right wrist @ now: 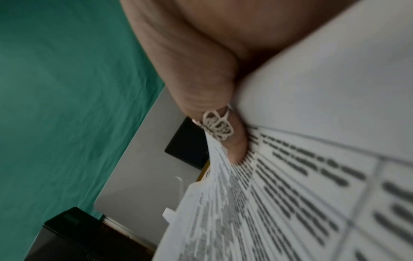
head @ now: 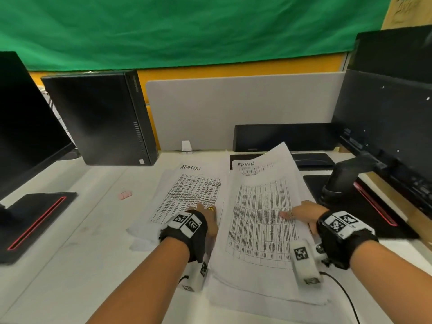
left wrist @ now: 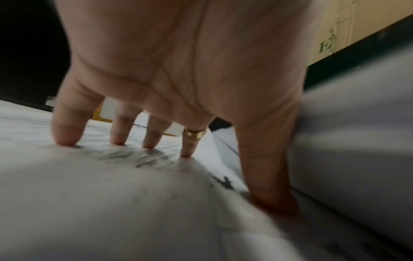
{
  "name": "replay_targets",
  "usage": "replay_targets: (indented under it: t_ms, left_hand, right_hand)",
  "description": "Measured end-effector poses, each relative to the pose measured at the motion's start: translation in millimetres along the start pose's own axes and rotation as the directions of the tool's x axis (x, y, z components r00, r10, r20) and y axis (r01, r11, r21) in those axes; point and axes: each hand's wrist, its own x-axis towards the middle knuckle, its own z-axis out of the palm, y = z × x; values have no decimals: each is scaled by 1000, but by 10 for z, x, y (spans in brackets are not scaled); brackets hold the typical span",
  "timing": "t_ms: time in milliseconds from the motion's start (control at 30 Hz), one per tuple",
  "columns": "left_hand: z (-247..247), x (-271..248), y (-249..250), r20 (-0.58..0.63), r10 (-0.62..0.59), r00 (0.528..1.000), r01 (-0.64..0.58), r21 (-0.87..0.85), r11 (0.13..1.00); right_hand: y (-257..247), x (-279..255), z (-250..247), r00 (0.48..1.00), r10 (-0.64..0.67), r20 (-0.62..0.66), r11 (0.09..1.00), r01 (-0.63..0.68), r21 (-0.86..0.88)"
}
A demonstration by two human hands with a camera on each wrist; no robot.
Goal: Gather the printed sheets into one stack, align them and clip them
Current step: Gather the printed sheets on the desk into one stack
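- The person's left hand (head: 207,215) is spread flat on the left pile of white printed sheets marked ADMIN (head: 187,190), fingers (left wrist: 67,134) straight with the tips pressing down; it pins the paper and grips nothing.
- The right hand (head: 304,212) pinches the right edge of a second white printed sheet with table text (head: 261,218), thumb on top and the other fingers hidden underneath. That sheet is raised off the pale desk (head: 70,253) along its right side and overlaps the left pile's right edge.
- More white paper lies under both piles; how many sheets, I cannot tell.
- The small pink clip (head: 125,195) sits on the desk well left of the papers, untouched.
- Risk, as I judge it: the lifted sheet is held by one edge only, so it may sag, fold or catch the pile's edge as it crosses, and skew the sheets beneath. Fingertip pressure alone may also let the left pile slide.
- The left wrist view shows each fingertip touching paper and a gold ring; the head view hides those tips behind the wrist strap.
- The right wrist view shows the thumb (right wrist: 234,141) clamping the sheet from close by, but neither the clip nor the other pile.
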Motion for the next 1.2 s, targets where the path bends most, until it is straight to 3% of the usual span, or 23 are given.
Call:
replay_targets:
  t_ms: [100,167,300,400,467,500,567,633,700,733,800,900,1067,1200]
  left_hand:
    - [34,62,-36,16,58,998,-58,28,998]
    - [45,101,-35,59,91,994,-95,68,993]
    - [42,85,-58,28,95,995,-95,2,995]
    - [-88,-78,-101,-26,89,996,-93,-304,948]
    - [-258,-225,-145,-223,0,975,-135,-590,796]
    - [-364,-322,-169,-369,-42,928,-234,-669,705]
    - [-610,-563,-236,-617,5,787,-549,-695,465]
    - [-853,-794,-272,-729,75,681,-722,-649,241]
    - [-1024,-927,-313,-814,17,581,-803,-570,173]
    - [-1067,-949,-326,-851,-44,522,-834,-521,182]
    - [-1056,-943,-341,-873,-144,465,-849,-486,209]
    - [-879,-880,-371,-849,-184,496,-815,-528,238]
    - [-583,-673,-383,-759,-137,636,-687,-638,348]
    - [-630,-630,-397,-759,-218,614,-663,-646,379]
  right_hand:
    - [-51,-63,13,984,-70,-165,995,81,60]
    - [-101,-167,-94,937,-183,-297,981,192,1]
    - [-245,-426,-400,738,-479,-475,865,488,-113]
    - [-407,-753,-583,603,-637,-480,651,755,84]
    - [-505,-908,-681,555,-677,-484,532,823,199]
    - [-540,-953,-716,539,-689,-485,492,839,234]
    - [-595,-995,-727,538,-692,-481,461,842,279]
    - [-658,-994,-651,568,-670,-478,438,823,362]
    - [-735,-1001,-533,592,-659,-464,400,799,449]
    - [-779,-1001,-484,594,-659,-462,389,795,467]
    - [-827,-974,-421,586,-678,-444,383,797,467]
    - [-789,-919,-315,626,-702,-339,423,750,508]
    - [-659,-837,-17,697,-657,-288,554,705,442]
    - [-696,-834,-33,712,-619,-330,557,695,455]
